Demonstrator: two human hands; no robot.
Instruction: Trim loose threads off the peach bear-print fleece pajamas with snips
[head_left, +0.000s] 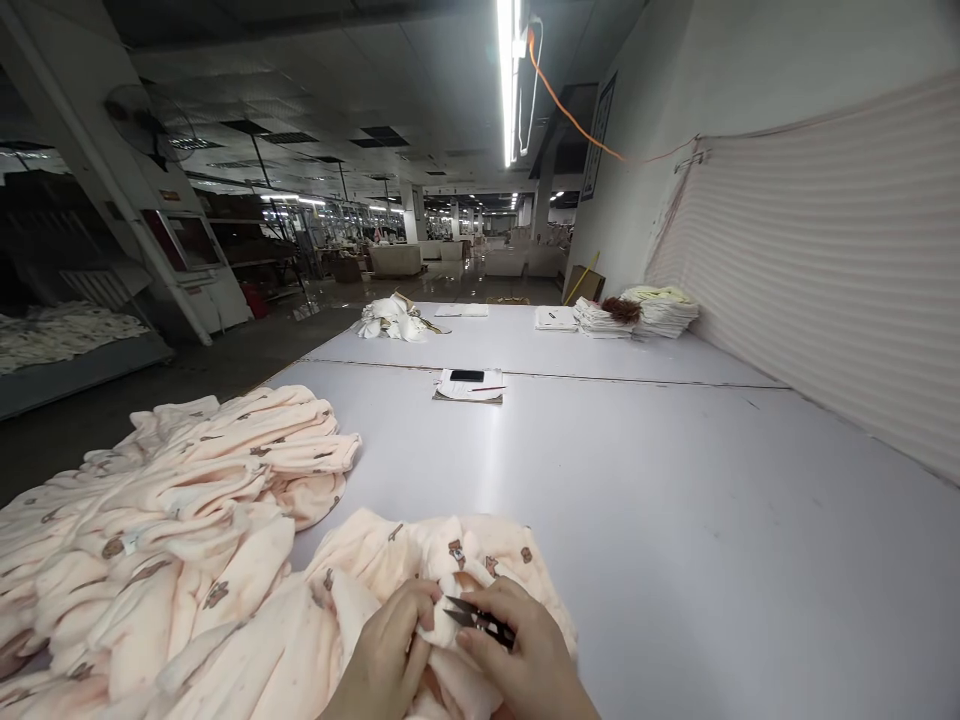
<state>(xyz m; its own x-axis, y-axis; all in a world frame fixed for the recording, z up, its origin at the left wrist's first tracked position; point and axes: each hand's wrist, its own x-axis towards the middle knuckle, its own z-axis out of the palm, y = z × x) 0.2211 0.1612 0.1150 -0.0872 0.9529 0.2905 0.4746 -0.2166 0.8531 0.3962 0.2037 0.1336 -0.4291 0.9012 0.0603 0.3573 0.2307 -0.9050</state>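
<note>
At the near edge of the table lies a soft pale-peach fleece garment (367, 545) printed with small brown bears. My left hand (392, 645) pinches a fold of it between thumb and fingers. Black thread snips (491, 625) are held in my right hand (529, 640), their two blades a little apart and pointing left at the pinched fold. Whether the blade tips touch the fabric I cannot tell. The garment's lower part is hidden behind my hands.
A big heap of the same fleece (195, 500) covers the table's left side. Farther off on the pale table (675, 520) are a phone (467, 376) on papers, white cloth scraps (394, 318) and stacked white pieces (664, 312). A striped fabric sheet (825, 270) hangs along the right wall.
</note>
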